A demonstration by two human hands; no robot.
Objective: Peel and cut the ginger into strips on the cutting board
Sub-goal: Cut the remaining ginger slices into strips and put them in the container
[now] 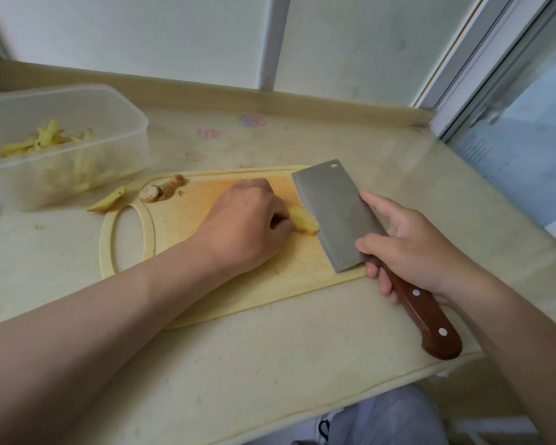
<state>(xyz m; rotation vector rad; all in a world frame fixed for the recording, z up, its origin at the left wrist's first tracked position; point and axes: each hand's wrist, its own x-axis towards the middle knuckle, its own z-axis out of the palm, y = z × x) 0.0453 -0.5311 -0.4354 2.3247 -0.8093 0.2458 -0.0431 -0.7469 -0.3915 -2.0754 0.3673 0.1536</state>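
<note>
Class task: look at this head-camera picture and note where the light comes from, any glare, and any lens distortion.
Head view: soft daylight from the window at right; faint sheen on the cleaver blade; weak shadows on the cutting board; wide-angle lens bends the counter edges.

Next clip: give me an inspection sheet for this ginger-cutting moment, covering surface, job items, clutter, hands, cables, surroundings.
Surface: beige countertop, stained, with faint scribbles near the back.
Job's things: cutting board; peeled ginger piece against the cleaver blade; plastic container holding ginger strips.
Clutter: ginger offcut off the board; unpeeled knob at the board's corner.
Hands: left hand pins the ginger; right hand grips the cleaver, forefinger on the blade.
Cables: nothing seen.
Surroundings: white wall, window frame at right.
</note>
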